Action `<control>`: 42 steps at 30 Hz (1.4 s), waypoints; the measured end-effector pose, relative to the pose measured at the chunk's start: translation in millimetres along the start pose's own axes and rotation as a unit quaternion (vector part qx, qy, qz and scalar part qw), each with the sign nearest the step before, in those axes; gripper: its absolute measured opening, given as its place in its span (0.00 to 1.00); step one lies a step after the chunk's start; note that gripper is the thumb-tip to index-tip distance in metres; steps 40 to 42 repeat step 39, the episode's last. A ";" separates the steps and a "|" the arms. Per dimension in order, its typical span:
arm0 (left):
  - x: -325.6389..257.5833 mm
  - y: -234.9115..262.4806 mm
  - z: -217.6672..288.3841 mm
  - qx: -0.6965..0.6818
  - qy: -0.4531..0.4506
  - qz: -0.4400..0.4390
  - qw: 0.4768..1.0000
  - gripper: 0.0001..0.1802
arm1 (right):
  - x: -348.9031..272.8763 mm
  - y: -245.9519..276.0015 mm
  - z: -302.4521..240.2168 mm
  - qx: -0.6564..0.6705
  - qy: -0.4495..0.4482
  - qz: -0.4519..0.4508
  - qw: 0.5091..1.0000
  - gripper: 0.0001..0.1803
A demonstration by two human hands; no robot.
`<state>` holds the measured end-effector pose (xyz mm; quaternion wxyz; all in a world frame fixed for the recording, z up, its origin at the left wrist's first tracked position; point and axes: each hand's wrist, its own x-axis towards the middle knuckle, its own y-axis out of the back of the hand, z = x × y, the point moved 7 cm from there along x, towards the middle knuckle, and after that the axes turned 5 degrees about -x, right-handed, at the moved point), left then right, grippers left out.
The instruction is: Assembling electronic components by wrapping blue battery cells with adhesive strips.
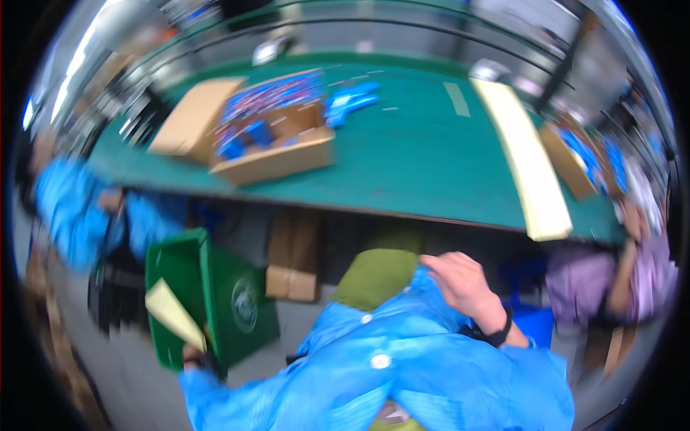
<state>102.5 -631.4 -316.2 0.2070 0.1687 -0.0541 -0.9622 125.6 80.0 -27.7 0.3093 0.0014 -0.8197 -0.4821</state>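
Observation:
The picture is blurred by motion. My left hand (192,353) is low at the left, holding a pale yellow strip (172,312) over a green bin (215,294) on the floor. My right hand (463,284) rests with fingers curled on the front of my blue coat (402,359), a black band on its wrist, and seems to hold nothing. An olive green stool seat (374,276) shows just beyond the coat.
A green table (417,158) spans the view, with an open cardboard box (277,144) of blue parts, blue pieces (348,100) and a long pale yellow strip (528,158). Cardboard boxes (293,262) stand under it. A person in blue (79,208) sits at left, another in purple (618,273) at right.

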 end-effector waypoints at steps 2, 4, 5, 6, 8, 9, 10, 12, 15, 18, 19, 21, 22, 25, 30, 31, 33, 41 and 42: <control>57.1 -53.1 1.8 0.045 -0.024 -0.045 0.998 0.18 | -1.5 19.3 7.9 -0.050 -0.018 0.036 0.998 0.17; 86.8 -93.2 -1.2 0.082 -0.045 -0.068 0.993 0.17 | -8.7 53.9 20.1 -0.110 -0.068 0.078 0.989 0.16; 92.6 -99.9 1.1 0.098 -0.059 -0.064 0.991 0.17 | -12.4 71.8 26.5 -0.139 -0.088 0.103 0.981 0.16; 98.6 -107.3 5.6 0.110 -0.073 -0.059 0.989 0.17 | -20.1 93.7 34.6 -0.176 -0.122 0.147 0.966 0.16; 92.3 -110.2 28.2 0.136 -0.100 -0.033 0.985 0.17 | -37.3 130.5 53.1 -0.234 -0.218 0.207 0.925 0.16; 81.5 -103.7 43.6 0.149 -0.113 -0.013 0.982 0.17 | -47.3 147.1 62.6 -0.275 -0.234 0.243 0.901 0.18; 71.1 -98.9 58.1 0.164 -0.124 0.006 0.979 0.17 | -57.8 159.1 78.5 -0.316 -0.302 0.206 0.875 0.21; 42.4 -85.8 89.4 0.190 -0.146 0.050 0.970 0.16 | -80.5 175.1 114.9 -0.381 -0.380 0.149 0.830 0.32; -3.9 -71.2 137.3 0.225 -0.175 0.124 0.950 0.16 | -93.5 185.4 157.4 -0.322 -0.499 0.059 0.802 0.40; -62.6 -108.8 206.4 0.208 -0.244 0.116 0.940 0.15 | -114.7 187.3 170.4 -0.229 -0.573 0.023 0.787 0.43; -91.9 -154.9 249.0 0.173 -0.286 0.069 0.940 0.15 | -111.2 185.8 172.2 -0.229 -0.559 0.040 0.796 0.42; -139.7 -237.2 305.0 0.113 -0.276 -0.025 0.954 0.14 | -105.9 187.5 179.2 -0.224 -0.534 0.077 0.812 0.39; -161.0 -281.7 324.2 0.065 -0.276 -0.110 0.953 0.15 | -104.0 189.6 181.2 -0.221 -0.510 0.111 0.824 0.36; -208.7 -407.0 350.2 0.034 -0.288 -0.261 0.921 0.14 | -98.9 195.2 179.3 -0.237 -0.450 0.189 0.840 0.26; -330.0 -596.1 353.7 0.079 -0.328 -0.613 0.715 0.12 | -111.5 195.4 172.6 -0.266 -0.390 0.280 0.836 0.13; -350.1 -615.9 355.0 0.081 -0.354 -0.642 0.675 0.12 | -107.7 194.0 169.0 -0.256 -0.378 0.298 0.838 0.10; -369.9 -654.3 345.9 0.058 -0.225 -0.705 0.670 0.15 | -96.2 197.9 151.3 -0.272 -0.338 0.333 0.837 0.09; -376.5 -703.4 357.3 -0.155 0.047 -0.733 0.660 0.41 | -43.1 182.3 63.1 -0.248 -0.098 0.331 0.905 0.08; -376.5 -703.4 357.3 -0.155 0.047 -0.733 0.660 0.41 | -43.1 182.3 63.1 -0.248 -0.098 0.331 0.905 0.08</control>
